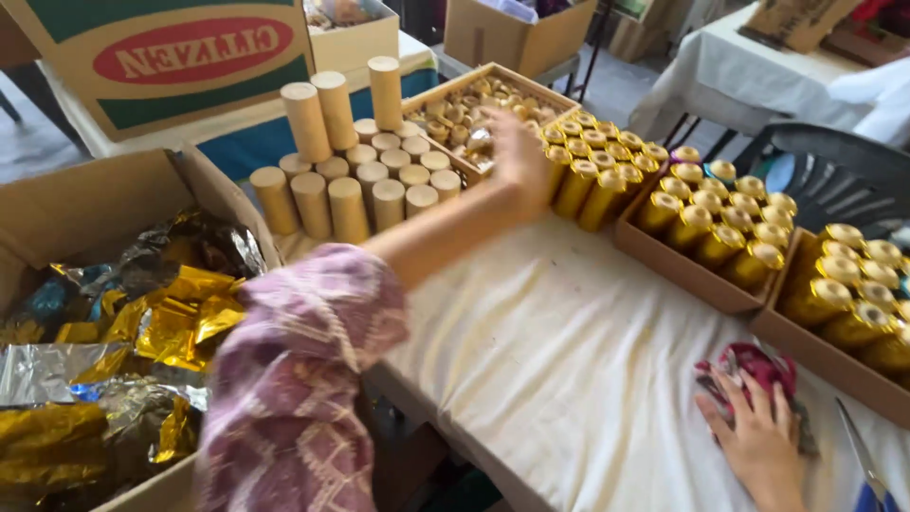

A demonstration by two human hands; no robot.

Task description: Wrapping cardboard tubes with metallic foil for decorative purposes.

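Note:
My left hand [517, 156] reaches far forward, in a purple patterned sleeve, to the edge of a wooden tray [493, 78] of small gold pieces. It is blurred, and its fingers are hidden from me. Right of it stand gold-wrapped tubes [597, 171]; left of it stand plain cardboard tubes [360, 180]. My right hand [758, 441] lies flat with fingers spread on a red and pink cloth [754, 365] at the near right of the white-covered table [569, 351].
Two brown trays of gold-wrapped tubes [720, 228] [853, 294] line the right side. A cardboard box of crumpled gold and silver foil [123, 332] sits at my left. Scissors [863, 460] lie by my right hand. A dark chair [834, 171] stands behind.

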